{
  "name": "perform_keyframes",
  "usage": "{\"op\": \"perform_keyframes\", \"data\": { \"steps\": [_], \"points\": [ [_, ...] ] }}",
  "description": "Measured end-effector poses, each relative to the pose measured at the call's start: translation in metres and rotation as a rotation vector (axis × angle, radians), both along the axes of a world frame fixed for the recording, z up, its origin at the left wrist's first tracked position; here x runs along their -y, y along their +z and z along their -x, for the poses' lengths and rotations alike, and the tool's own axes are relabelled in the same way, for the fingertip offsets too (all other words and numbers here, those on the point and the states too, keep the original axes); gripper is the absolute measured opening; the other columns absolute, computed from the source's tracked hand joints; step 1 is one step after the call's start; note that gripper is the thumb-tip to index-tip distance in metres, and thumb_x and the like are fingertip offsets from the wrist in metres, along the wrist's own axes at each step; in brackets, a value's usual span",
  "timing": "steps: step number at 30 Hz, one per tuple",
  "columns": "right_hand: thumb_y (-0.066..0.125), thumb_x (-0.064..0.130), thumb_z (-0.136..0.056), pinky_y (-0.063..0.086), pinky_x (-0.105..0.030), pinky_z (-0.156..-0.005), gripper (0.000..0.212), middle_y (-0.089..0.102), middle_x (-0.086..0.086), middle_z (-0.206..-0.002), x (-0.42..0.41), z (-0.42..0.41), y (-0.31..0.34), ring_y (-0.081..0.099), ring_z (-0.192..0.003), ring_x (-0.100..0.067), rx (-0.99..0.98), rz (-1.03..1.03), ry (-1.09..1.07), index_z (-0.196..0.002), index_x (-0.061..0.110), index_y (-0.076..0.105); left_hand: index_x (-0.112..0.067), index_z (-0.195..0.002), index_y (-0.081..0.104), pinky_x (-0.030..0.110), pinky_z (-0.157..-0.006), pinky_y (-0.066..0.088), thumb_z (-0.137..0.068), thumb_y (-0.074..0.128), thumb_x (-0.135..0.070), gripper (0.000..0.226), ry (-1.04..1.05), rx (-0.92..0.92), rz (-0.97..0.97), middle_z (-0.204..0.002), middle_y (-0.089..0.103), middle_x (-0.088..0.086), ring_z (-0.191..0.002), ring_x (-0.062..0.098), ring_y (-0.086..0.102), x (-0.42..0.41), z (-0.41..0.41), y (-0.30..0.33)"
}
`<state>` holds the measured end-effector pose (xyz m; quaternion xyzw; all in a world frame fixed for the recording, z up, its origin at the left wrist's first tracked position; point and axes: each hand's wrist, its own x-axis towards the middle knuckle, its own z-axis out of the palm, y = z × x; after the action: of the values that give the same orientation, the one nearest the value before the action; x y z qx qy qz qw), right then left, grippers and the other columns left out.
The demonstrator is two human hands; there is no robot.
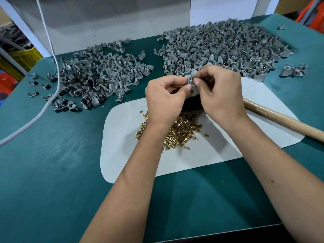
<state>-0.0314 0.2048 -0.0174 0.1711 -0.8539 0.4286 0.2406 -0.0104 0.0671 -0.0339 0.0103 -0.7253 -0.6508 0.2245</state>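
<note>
My left hand (166,97) and my right hand (220,92) meet above the white mat (133,155), fingertips together. Between them they pinch one small grey plastic part (190,78); a glint of brass shows at the fingertips. A heap of small brass pins (180,130) lies on the mat under my wrists, partly hidden by my left forearm. A pile of grey plastic parts (98,74) spreads at the left, and a larger pile of grey parts (224,48) lies behind my hands at the right.
A wooden handle (280,118) lies across the mat's right side, its head hidden under my hands. A grey cable (52,81) runs down the left over the green table (52,172). A few stray grey parts (294,71) sit far right. White panels stand behind.
</note>
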Motion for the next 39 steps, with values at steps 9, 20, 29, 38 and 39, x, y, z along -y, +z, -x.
{"op": "perform_keyframes", "data": {
  "steps": [9,20,29,38,39],
  "points": [
    [0.068,0.009,-0.089,0.054,-0.026,-0.078,0.01,0.074,-0.002,-0.086,0.005,-0.003,0.003,0.067,-0.078,-0.015,0.056,0.006,-0.069,-0.092,0.011,0.077,-0.028,-0.074,0.073,0.035,-0.079,0.063,-0.078,0.078,0.007,0.035,0.05,-0.051,0.143,-0.076,0.075,-0.009,-0.077,0.015,0.076,-0.005,0.001,-0.002],
    [0.068,0.013,-0.091,0.053,-0.026,-0.078,0.012,0.075,0.0,-0.086,0.002,-0.006,0.006,0.067,-0.08,-0.013,0.099,-0.03,-0.007,-0.094,0.012,0.079,-0.01,-0.085,0.077,0.033,-0.073,0.064,-0.076,0.083,0.0,0.015,0.048,-0.062,0.296,-0.078,0.076,-0.003,-0.072,0.012,0.074,-0.002,0.001,-0.003],
    [0.072,0.035,-0.089,0.049,-0.034,-0.072,0.022,0.068,-0.011,-0.09,-0.076,0.023,0.014,0.063,-0.086,-0.034,0.405,-0.613,-0.251,-0.092,0.015,0.066,-0.017,-0.108,0.069,0.034,-0.088,0.058,-0.09,0.075,-0.013,0.019,0.123,-0.097,0.576,-0.093,0.07,-0.005,-0.091,0.012,0.068,0.01,-0.002,0.004],
    [0.061,0.026,-0.099,0.034,-0.032,-0.06,0.034,0.047,-0.007,-0.065,-0.08,0.026,0.009,0.05,-0.07,-0.034,0.528,-0.725,-0.227,-0.069,0.014,0.052,-0.019,-0.093,0.077,0.025,-0.101,0.038,-0.088,0.077,-0.016,0.006,0.06,-0.049,0.697,-0.102,0.072,-0.01,-0.117,0.018,0.05,0.019,0.003,-0.004],
    [0.058,0.025,-0.101,0.036,-0.034,-0.062,0.03,0.049,-0.009,-0.067,-0.08,0.025,0.013,0.051,-0.071,-0.034,0.513,-0.676,-0.231,-0.074,0.012,0.055,-0.02,-0.095,0.077,0.022,-0.101,0.036,-0.087,0.078,-0.016,0.009,0.067,-0.055,0.698,-0.102,0.071,-0.011,-0.117,0.018,0.05,0.021,0.003,-0.004]
  ]
}}
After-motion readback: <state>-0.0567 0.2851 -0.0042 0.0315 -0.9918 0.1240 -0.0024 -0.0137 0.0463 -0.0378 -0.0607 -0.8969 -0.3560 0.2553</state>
